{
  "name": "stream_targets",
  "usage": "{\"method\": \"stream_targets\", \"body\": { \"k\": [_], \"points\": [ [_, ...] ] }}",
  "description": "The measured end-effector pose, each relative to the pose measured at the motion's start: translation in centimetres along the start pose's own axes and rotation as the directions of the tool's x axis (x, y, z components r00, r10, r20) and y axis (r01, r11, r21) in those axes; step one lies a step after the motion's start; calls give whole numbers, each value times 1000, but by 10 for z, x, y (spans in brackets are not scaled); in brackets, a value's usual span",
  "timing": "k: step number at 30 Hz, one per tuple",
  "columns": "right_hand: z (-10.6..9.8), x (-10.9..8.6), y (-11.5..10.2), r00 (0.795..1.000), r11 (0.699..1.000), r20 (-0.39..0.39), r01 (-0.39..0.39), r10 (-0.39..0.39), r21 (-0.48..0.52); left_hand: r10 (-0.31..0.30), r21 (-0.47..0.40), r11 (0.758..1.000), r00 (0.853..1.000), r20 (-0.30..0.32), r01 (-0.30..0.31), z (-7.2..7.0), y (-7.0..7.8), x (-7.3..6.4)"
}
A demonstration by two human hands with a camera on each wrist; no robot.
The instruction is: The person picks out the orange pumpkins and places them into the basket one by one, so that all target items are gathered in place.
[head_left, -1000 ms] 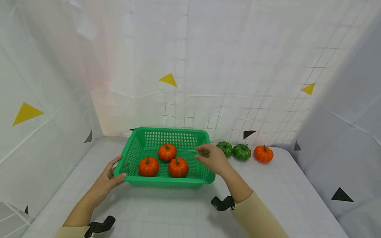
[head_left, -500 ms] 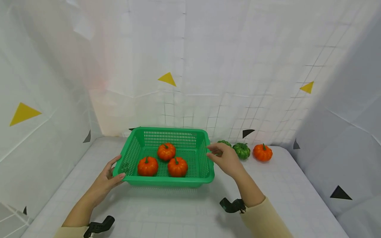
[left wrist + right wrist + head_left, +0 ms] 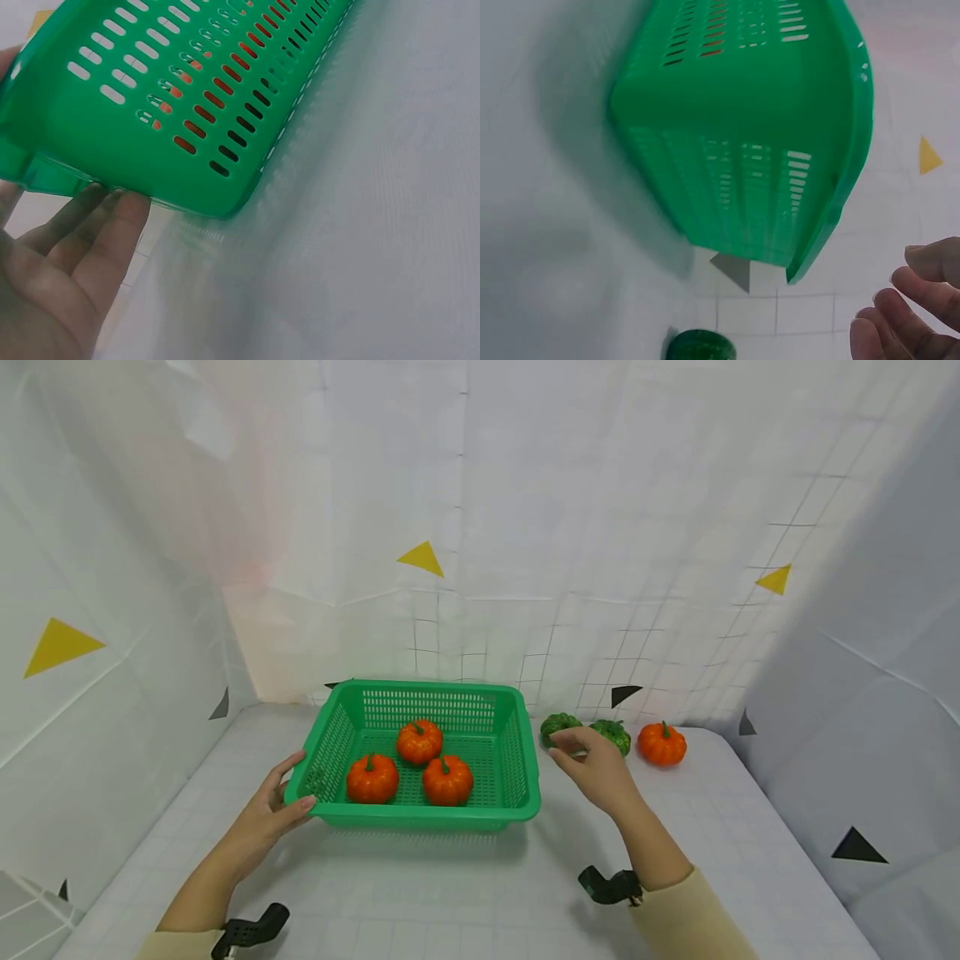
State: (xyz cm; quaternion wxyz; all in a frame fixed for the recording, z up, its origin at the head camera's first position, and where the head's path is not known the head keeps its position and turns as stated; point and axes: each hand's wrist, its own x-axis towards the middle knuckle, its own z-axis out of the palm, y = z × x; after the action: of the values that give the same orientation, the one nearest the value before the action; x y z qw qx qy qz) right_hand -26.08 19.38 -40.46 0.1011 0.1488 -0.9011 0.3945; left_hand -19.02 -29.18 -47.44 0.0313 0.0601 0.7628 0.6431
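Observation:
My left hand [image 3: 262, 818] grips the left front corner of a green plastic basket [image 3: 420, 814], thumb over the rim and fingers beneath it, as the left wrist view [image 3: 67, 255] also shows. Inside lie a left orange pumpkin [image 3: 372, 779], a rear one [image 3: 419, 742] and a right one [image 3: 447, 781]. To the right of the basket my right hand [image 3: 600, 772] hovers with loosely bent fingers and nothing between them. It partly covers two green pumpkins, a left one [image 3: 557, 727] and a right one [image 3: 617, 737]. In the right wrist view its fingers [image 3: 904, 315] are apart from the basket wall.
Another orange pumpkin [image 3: 662, 745] sits at the back right of the white-covered table [image 3: 420, 893]. White sheets [image 3: 570, 510] with yellow and black triangles enclose the back and both sides.
My right hand has moved rightward from over the basket's right rim to in front of the green pumpkins. My left hand keeps its grip, and the basket stays in place.

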Motion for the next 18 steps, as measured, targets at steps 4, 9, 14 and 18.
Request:
{"method": "stream_targets", "body": {
  "k": [4,9,14,18],
  "points": [
    [-3,-2,11,1000,999,-9,-30,30,-21,7,7,1000,1000,1,-7,0,0,0],
    [-7,-2,28,998,996,-34,-55,53,-67,5,7,1000,1000,-3,-5,0,0,0],
    [-12,-2,43,997,996,-61,-60,56,-72,-2,12,1000,1000,-8,2,0,1,-1],
    [-18,-2,53,995,996,-79,-72,68,-51,-4,13,1000,1000,-9,4,1,1,-1]
  ]
}}
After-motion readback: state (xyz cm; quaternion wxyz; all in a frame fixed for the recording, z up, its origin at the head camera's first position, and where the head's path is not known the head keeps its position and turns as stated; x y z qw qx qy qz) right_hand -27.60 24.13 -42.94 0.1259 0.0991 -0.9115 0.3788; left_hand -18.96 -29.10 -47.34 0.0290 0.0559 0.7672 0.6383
